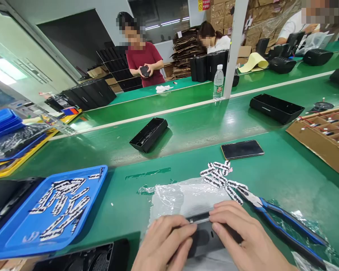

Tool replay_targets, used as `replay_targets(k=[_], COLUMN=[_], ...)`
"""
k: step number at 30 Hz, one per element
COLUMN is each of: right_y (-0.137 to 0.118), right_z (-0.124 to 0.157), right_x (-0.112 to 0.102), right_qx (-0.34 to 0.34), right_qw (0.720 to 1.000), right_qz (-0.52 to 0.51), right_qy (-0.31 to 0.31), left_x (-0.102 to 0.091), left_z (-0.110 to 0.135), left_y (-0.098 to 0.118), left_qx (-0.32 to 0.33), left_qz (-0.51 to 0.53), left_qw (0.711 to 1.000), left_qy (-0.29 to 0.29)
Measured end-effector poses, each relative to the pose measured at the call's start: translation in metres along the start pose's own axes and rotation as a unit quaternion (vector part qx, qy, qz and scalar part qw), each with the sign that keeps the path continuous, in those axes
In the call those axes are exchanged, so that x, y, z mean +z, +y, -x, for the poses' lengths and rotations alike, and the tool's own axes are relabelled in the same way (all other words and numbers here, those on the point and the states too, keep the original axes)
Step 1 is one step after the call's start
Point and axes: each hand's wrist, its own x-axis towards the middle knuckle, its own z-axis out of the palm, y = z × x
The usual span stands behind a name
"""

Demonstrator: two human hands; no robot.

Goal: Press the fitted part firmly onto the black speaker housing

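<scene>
In the head view, both hands meet at the bottom centre over a dark plastic housing point(203, 235) resting on a clear plastic bag point(183, 195) on the green worktop point(285, 177). The left hand point(162, 244) has its fingers curled closed on the housing's left part; the right hand point(243, 237) presses its fingers down on the top edge, where a thin pale strip point(199, 218) runs. The housing's long axis lies left to right, directly under both hands, neither clearly nearer. Blue-handled pliers point(288, 222) lie just right of the right hand, loose patterned strips point(220, 175) beyond, a blue tray point(101, 177) to the left.
</scene>
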Motion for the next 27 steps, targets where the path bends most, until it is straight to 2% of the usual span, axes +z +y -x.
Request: replay_targets(k=[4, 7, 12, 21, 27], right_y=[-0.002, -0.001, 0.000, -0.002, -0.001], right_z=[-0.002, -0.002, -0.002, 0.000, 0.000], right_x=[-0.001, -0.001, -0.003, -0.003, -0.002], right_qx=[0.010, 0.003, 0.012, 0.003, -0.011], right_qw=[0.999, 0.998, 0.995, 0.995, 0.997], right_qz=[-0.040, -0.066, -0.095, -0.094, -0.076], right_qy=[0.012, 0.020, 0.027, 0.034, 0.025], left_x=[0.000, -0.006, -0.014, -0.018, -0.010], left_z=[-0.029, -0.043, -0.055, -0.060, -0.056], left_y=[0.002, 0.006, 0.011, 0.012, 0.009], left_qx=[-0.010, -0.071, -0.113, -0.083, -0.070], left_qz=[0.120, 0.151, 0.175, 0.142, 0.141], left_qw=[0.984, 0.963, 0.940, 0.940, 0.955], left_qy=[-0.131, -0.210, -0.271, -0.298, -0.251])
